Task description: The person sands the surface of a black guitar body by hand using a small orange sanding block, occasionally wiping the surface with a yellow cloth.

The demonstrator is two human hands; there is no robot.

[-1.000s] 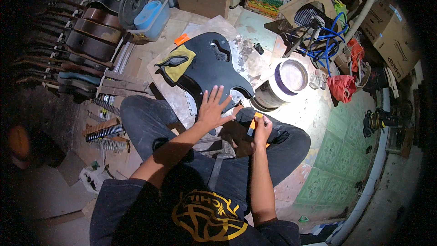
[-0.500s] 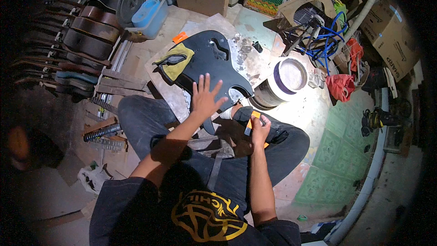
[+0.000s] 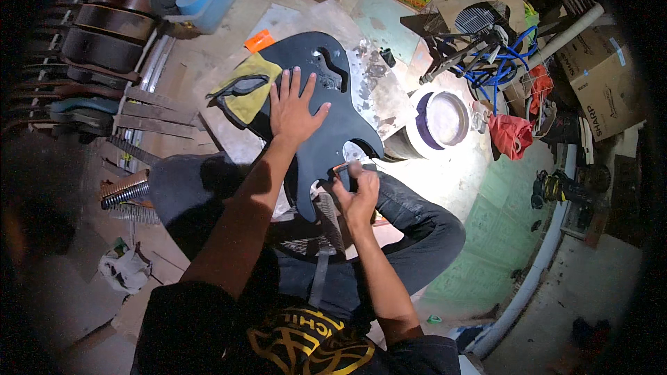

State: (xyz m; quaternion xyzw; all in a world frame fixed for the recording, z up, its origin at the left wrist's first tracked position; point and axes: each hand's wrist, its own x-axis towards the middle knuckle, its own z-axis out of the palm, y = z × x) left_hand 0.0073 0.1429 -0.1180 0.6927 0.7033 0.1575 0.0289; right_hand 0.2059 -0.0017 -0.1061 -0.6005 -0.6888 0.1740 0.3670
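Note:
A dark grey, unpainted-looking electric guitar body [image 3: 321, 125] with routed cutouts lies flat in front of my crossed legs. My left hand [image 3: 297, 107] is pressed palm down on its face, fingers spread. At the near edge, between the two horns, my right hand [image 3: 358, 198] grips a small orange and grey block [image 3: 340, 169] against the body; the fingers hide most of that block. Beside the body's left edge lies a yellow and black cloth piece [image 3: 258, 73], possibly a glove. An orange sheet [image 3: 260, 41] sits just beyond it.
A white bucket [image 3: 420, 127] with a round rim stands close to the body's right side. Guitar bodies hang in a row [image 3: 104, 35] at far left, near a blue tub [image 3: 208, 0]. Blue hose [image 3: 486, 76], a red bag [image 3: 511, 135] and cardboard boxes [image 3: 604, 90] crowd the right.
My left hand has slid farther up onto the guitar body. My right hand has brought the block from above my leg left to the body's near edge. The view has shifted slightly.

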